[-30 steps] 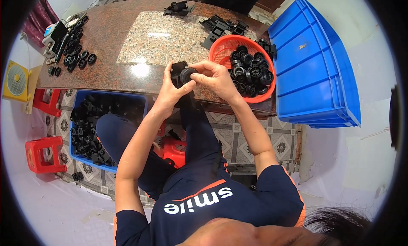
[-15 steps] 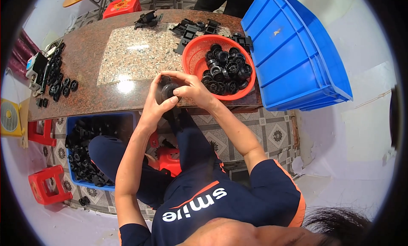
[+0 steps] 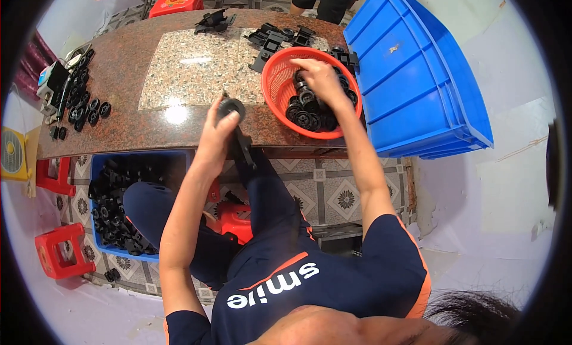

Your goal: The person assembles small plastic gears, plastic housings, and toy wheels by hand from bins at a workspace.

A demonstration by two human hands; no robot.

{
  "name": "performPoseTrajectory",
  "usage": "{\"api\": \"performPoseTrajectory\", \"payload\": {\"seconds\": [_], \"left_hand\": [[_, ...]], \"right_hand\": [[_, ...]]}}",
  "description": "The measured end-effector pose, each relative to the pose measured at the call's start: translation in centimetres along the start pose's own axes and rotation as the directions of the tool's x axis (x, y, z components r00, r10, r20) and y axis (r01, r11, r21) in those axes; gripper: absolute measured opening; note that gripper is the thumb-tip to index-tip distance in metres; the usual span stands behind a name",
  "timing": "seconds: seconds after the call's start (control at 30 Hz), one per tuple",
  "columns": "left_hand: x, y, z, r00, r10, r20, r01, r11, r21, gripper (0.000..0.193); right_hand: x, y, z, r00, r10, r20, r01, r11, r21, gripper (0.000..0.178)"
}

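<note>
My left hand (image 3: 211,136) is closed round a black plastic part with a wheel (image 3: 230,108), held over the table's near edge. A long narrow black piece of it hangs down past the edge toward my leg. Farther right, my right hand (image 3: 322,81) reaches into a red plastic basket (image 3: 273,95), its fingers apart above a heap of black wheels (image 3: 307,117). Some of its fingertips are hard to make out, and I see nothing held in it.
Black plastic frames (image 3: 271,42) lie behind the basket. Loose wheels (image 3: 92,115) sit at the table's left end. A large blue crate (image 3: 411,77) stands at the right. Beneath the table, a blue bin (image 3: 143,257) holds black parts; red stools (image 3: 64,249) are nearby.
My right hand has let go of the wheeled part and moved right into the basket. My left hand keeps the part, now tilted with its long piece showing. A person's legs beyond the table have shifted.
</note>
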State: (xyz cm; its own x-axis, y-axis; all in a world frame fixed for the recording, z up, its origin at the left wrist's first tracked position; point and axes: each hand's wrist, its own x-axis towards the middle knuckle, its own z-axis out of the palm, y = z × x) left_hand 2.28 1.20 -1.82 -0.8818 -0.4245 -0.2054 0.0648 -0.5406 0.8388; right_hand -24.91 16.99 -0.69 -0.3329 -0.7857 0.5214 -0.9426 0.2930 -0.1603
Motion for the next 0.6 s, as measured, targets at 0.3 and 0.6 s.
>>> {"api": "performPoseTrajectory", "payload": {"seconds": [0.3,0.6], "left_hand": [[2.3,-0.1,-2.1,0.984,0.076,-0.159,-0.107,0.974,-0.198,0.061],[2.3,0.2,-2.4,0.959,0.133,-0.250,-0.170,0.977,-0.131,0.094]], "right_hand": [[-1.1,4.2,0.1,0.998,0.062,-0.026,-0.067,0.930,-0.360,0.027],[-1.2,-14.8,-1.0,0.856,0.220,0.469,-0.485,0.023,0.874,0.026]]}}
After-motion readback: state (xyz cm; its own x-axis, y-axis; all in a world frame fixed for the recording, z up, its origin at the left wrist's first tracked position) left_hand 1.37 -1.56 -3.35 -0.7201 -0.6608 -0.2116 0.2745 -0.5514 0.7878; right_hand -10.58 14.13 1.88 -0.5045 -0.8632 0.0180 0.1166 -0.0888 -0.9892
